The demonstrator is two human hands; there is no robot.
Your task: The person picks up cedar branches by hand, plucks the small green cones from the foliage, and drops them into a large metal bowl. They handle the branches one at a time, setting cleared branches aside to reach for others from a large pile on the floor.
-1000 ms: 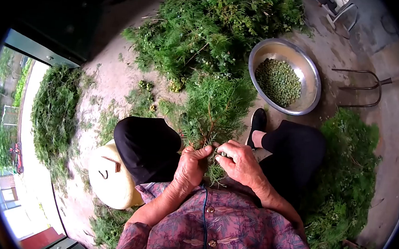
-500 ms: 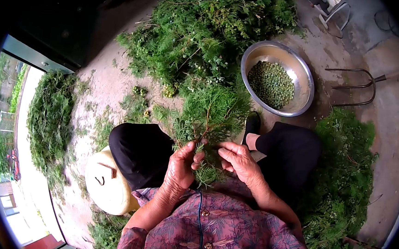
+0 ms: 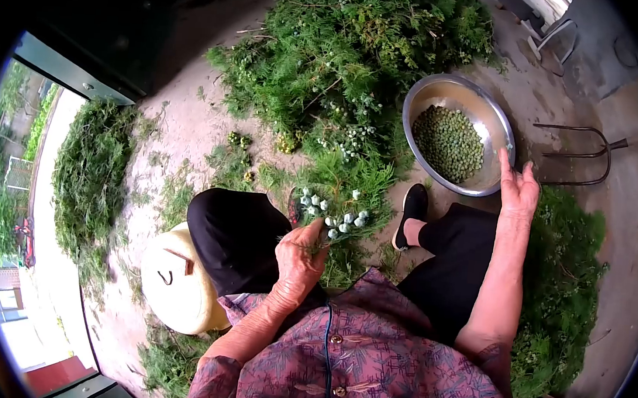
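Between our knees, our left hand (image 3: 298, 260) has its fingers clamped shut on the stem of the sprig (image 3: 336, 216). Our right hand (image 3: 518, 189) has its fingers spread at the near rim of the steel bowl (image 3: 452, 96). Half a second ago both hands were on the sprig; the right has since swung out to the bowl. Green seeds (image 3: 450, 143) fill the bowl. We see a branch pile (image 3: 344, 45) beyond, and a black shoe (image 3: 411, 209) between sprig and bowl. The sprig's long axis runs away from us, tip tilted right, pale berries up.
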